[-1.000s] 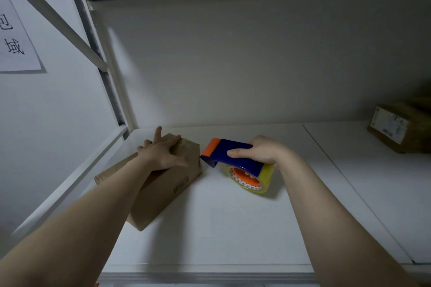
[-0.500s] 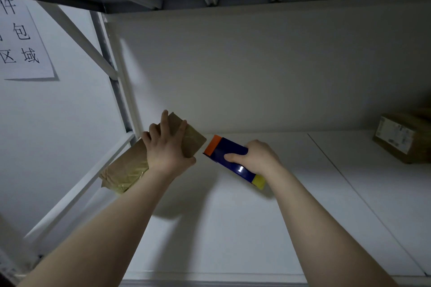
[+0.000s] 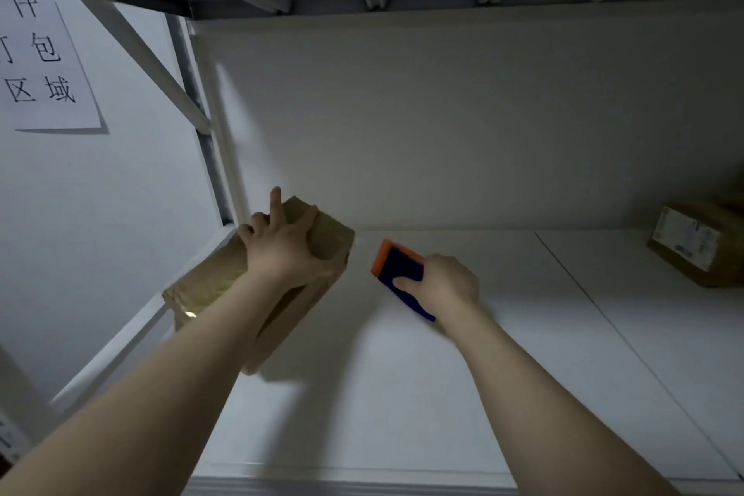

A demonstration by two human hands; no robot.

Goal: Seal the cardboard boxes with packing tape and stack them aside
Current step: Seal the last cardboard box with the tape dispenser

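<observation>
My left hand point(image 3: 288, 250) grips the box point(image 3: 257, 286) from above, box tilted at the shelf's point(image 3: 402, 395) left edge. My right hand point(image 3: 445, 286) clamps the tape gun point(image 3: 396, 266), just right of the box, apart.

Two bare hands at a white shelf, one on a box, one on a tape gun.

The left hand point(image 3: 282, 250) grips the far end of a brown cardboard box point(image 3: 217, 286), fingers spread over its top and thumb round the edge; the box is tilted at the shelf's left side, with glossy tape on its near end. Just to its right, apart from it, the right hand point(image 3: 447, 286) holds a blue tape dispenser point(image 3: 396, 266) with an orange tip, low over the white shelf point(image 3: 402, 395). Well off at the right a labelled second box point(image 3: 696, 250) sits by the back wall. A paper sign point(image 3: 44, 64) with black characters hangs on the left wall.
</observation>
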